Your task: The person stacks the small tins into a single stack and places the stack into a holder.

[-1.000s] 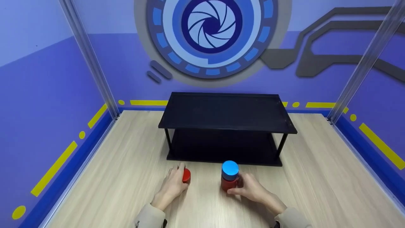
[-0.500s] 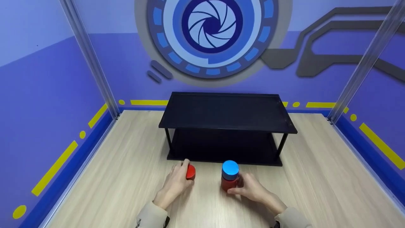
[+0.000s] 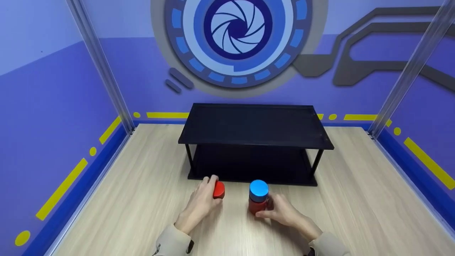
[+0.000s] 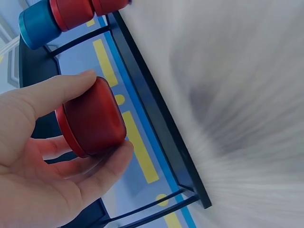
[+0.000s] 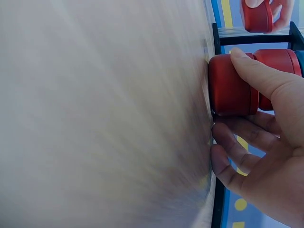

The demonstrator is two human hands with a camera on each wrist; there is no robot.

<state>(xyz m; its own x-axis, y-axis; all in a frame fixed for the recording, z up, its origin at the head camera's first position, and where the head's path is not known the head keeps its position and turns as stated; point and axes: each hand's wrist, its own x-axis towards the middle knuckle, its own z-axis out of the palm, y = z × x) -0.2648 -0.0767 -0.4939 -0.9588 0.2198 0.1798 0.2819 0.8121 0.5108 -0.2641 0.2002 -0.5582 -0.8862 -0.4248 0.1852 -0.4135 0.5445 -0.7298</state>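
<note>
My left hand (image 3: 199, 202) grips a small round red tin (image 3: 219, 190) between thumb and fingers; in the left wrist view this red tin (image 4: 95, 118) is raised off the tabletop. To its right stands an upright stack, with a blue tin (image 3: 258, 191) on top and red (image 3: 256, 207) below. Seen from the right wrist, the stack has a lower red tin (image 5: 230, 85) on the table and another red part (image 5: 278, 61) under the blue. My right hand (image 3: 284, 212) holds the lower tin, thumb on one side and fingers on the other.
Just beyond both hands is a black two-level shelf (image 3: 256, 126) with thin posts; its lower board (image 3: 249, 167) lies on the wooden table (image 3: 153, 160). Purple-blue panels (image 3: 135, 74) enclose the back and sides.
My left hand has moved right and slightly forward with the red tin, closer to the stack. The right hand and the stack have stayed in place.
</note>
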